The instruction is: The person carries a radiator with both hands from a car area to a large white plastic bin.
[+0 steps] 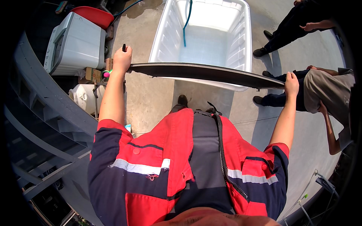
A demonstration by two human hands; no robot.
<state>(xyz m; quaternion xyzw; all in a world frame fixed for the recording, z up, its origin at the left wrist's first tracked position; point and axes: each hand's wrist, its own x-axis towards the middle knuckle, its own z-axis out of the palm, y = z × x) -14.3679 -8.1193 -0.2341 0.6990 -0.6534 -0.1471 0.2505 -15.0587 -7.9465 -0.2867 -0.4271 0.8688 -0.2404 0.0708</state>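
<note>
A long, thin dark panel (203,71) stretches level between my two hands, seen nearly edge-on. My left hand (123,59) is closed at its left end, and a short black piece (124,48) sticks up out of that fist. Around the right end, my right hand (291,86) is closed too. The panel hangs across the near rim of a big white plastic tub (247,41), which appears to hold shallow water; whether panel and rim touch I cannot tell. A blue-green hose (184,32) dangles into the tub.
At left stand a white washing machine (77,43), a red basin (94,17), a white bucket (83,98) and a grey metal staircase (49,96). Two people are on the right, one in a grey-brown shirt (326,92), the other in dark trousers (284,32). The floor is concrete.
</note>
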